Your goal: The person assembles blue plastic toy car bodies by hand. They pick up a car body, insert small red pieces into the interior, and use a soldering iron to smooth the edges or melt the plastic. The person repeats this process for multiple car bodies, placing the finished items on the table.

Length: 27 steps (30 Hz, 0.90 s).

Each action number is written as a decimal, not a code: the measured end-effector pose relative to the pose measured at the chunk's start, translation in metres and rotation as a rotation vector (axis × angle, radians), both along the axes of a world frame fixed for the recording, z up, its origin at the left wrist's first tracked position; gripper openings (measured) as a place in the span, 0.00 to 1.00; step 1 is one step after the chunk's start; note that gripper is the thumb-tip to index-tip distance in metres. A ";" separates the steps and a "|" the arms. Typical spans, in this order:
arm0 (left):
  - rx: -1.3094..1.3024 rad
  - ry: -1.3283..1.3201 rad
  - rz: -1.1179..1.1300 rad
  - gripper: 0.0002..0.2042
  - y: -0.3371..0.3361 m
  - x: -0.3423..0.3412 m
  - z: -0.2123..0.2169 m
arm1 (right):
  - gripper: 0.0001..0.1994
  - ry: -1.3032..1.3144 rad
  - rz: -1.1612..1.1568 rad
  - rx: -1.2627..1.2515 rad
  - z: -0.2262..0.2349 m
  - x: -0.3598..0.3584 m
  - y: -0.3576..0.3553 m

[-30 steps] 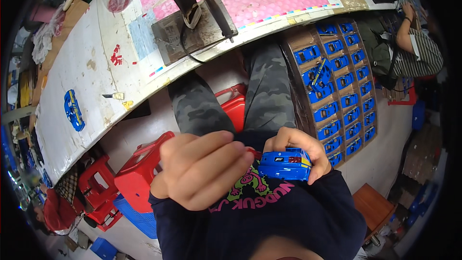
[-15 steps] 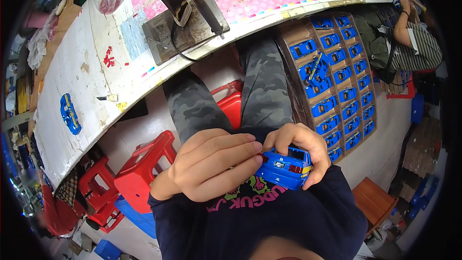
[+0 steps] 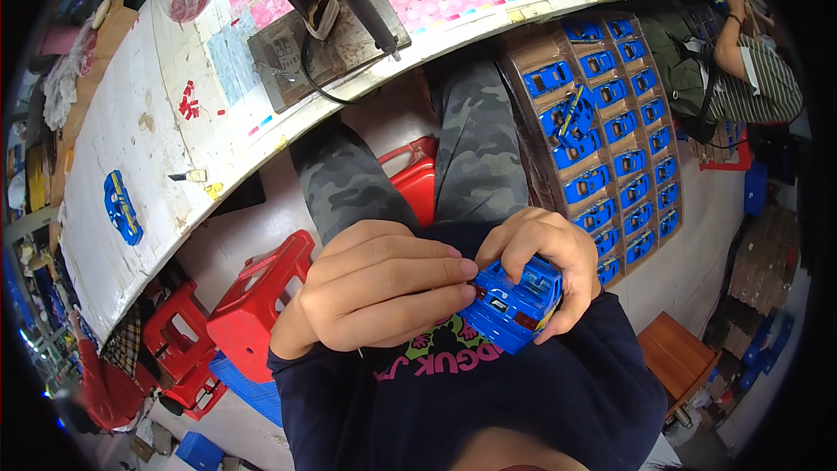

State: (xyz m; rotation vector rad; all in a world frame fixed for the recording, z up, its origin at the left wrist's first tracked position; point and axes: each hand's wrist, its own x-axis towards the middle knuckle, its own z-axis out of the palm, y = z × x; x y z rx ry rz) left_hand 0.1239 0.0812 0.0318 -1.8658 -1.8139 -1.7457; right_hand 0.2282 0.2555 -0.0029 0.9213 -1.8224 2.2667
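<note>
In front of my chest, my right hand (image 3: 562, 266) grips a blue toy car (image 3: 516, 303), its fingers wrapped over the roof and side. The car's rear, with red tail lights and a yellow patch on one side, points toward my body. My left hand (image 3: 384, 288) is pinched closed, its fingertips against the rear left corner of the car. Whatever those fingertips hold, if anything, is hidden. Another blue toy car (image 3: 124, 208) lies on the white table (image 3: 113, 139) at the left, and several small red pieces (image 3: 189, 102) are scattered farther back.
A tray (image 3: 545, 170) of several blue toy cars stands to my right, one car lying across others. A metal-based stand (image 3: 357, 48) with a dark rod sits at the table edge. Red stools (image 3: 257, 310) are at left, a wooden stool (image 3: 671, 358) at right. Another person (image 3: 741, 78) works far right.
My right hand has turned the car so its rear slants more downward and its rear window shows more. My left fingertips stay at its rear left corner. The view has shifted slightly.
</note>
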 end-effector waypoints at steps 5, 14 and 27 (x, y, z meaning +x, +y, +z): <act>0.017 -0.004 -0.067 0.03 -0.001 -0.003 -0.004 | 0.27 -0.007 0.026 -0.009 0.003 0.002 0.001; 0.108 0.100 -0.097 0.10 0.000 0.002 -0.009 | 0.35 -0.066 0.023 -0.148 -0.010 0.009 0.001; -0.313 -0.537 -0.033 0.12 -0.004 0.001 0.009 | 0.29 0.078 -0.344 0.368 0.002 0.005 0.011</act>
